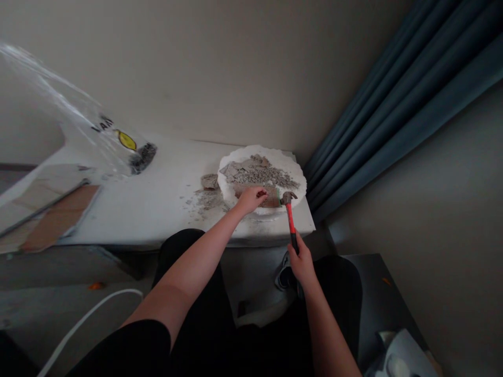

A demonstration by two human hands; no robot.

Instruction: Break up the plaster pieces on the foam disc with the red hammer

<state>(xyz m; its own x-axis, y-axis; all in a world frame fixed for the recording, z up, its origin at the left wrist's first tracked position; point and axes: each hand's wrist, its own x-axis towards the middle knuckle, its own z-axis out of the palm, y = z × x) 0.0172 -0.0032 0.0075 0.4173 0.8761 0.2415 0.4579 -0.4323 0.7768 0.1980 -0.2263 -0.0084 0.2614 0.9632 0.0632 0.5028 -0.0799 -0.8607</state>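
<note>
A white scalloped plate lies on a white table and holds a heap of crushed grey tile rubble. My left hand is bunched over a brown tile piece at the plate's near edge. A small green sliver shows just beyond my fingertips, and what they pinch is too small to tell. My right hand is closed around the red handle of a claw hammer, whose steel head is just above the plate's near right side. A grey chunk and dust lie left of the plate.
A clear plastic sheet with a yellow label lies at the table's far left. Near it sit a brown tile and a metal bar. A blue curtain hangs at right. A white cable runs across the floor below.
</note>
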